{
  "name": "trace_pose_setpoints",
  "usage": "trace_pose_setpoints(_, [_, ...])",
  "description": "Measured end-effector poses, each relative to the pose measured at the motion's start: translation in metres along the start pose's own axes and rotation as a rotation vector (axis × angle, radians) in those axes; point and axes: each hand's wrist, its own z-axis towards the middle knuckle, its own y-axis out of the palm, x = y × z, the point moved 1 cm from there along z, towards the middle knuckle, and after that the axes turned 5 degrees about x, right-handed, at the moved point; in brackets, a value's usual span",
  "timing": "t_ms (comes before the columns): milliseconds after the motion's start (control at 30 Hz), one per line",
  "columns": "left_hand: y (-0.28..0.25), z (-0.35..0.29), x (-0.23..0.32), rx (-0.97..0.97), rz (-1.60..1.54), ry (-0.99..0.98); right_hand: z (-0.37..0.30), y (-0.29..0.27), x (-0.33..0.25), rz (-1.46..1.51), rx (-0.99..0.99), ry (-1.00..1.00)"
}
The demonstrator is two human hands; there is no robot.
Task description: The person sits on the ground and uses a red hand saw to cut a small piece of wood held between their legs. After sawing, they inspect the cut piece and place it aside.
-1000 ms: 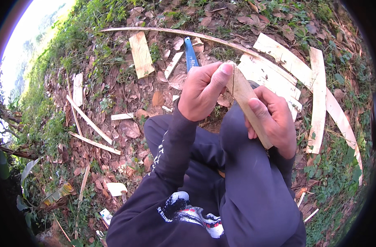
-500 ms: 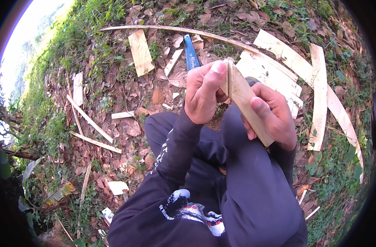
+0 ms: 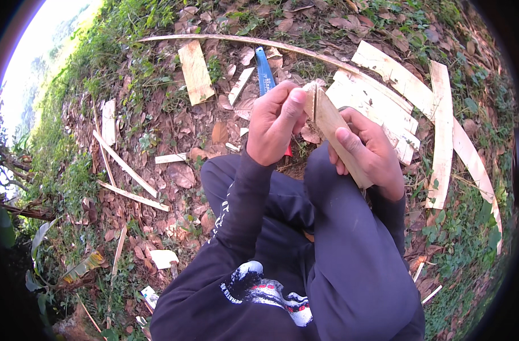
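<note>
Above my raised knee, I hold a short pale wooden block [image 3: 339, 139] at a slant. My right hand [image 3: 373, 156] is closed around its lower part, thumb on top. At the upper end, my left hand [image 3: 275, 122] pinches a small wood piece [image 3: 310, 101] between thumb and fingers. A narrow dark gap runs between this small piece and the block; whether the two are joined there I cannot tell. Behind my left hand lies a blue saw blade [image 3: 264, 71], and a bit of red shows below that hand.
Pale boards [image 3: 373, 102] lie stacked beyond my right hand, with long planks [image 3: 440, 136] at the right. A long thin strip [image 3: 259, 41] arcs across the back. A short board [image 3: 196, 72] and narrow sticks [image 3: 123, 162] lie on leaf-covered ground to the left.
Both hands have shifted slightly, and the block has tilted and moved a little left at its lower end. More of its upper end shows beside my left thumb, and red appears beneath that hand.
</note>
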Motion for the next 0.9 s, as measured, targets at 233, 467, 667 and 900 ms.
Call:
trace_pose_setpoints(233, [-0.062, -0.031, -0.145, 0.190, 0.920, -0.227, 0.122, -0.058, 0.091, -0.524, 0.430, -0.089])
trace_pose_setpoints(467, [-0.040, -0.091, -0.230, 0.272, 1.325, -0.316, 0.190, -0.081, 0.130, -0.904, 0.428, 0.017])
trace_pose_setpoints(667, [-0.038, -0.079, -0.239, 0.155, 1.489, -0.355, 0.198, -0.107, 0.144, -1.142, 0.154, 0.191])
trace_pose_setpoints(900, [-0.061, -0.081, -0.267, 0.429, 1.175, 0.106, 0.172, -0.122, 0.147, -1.135, 0.325, 0.073])
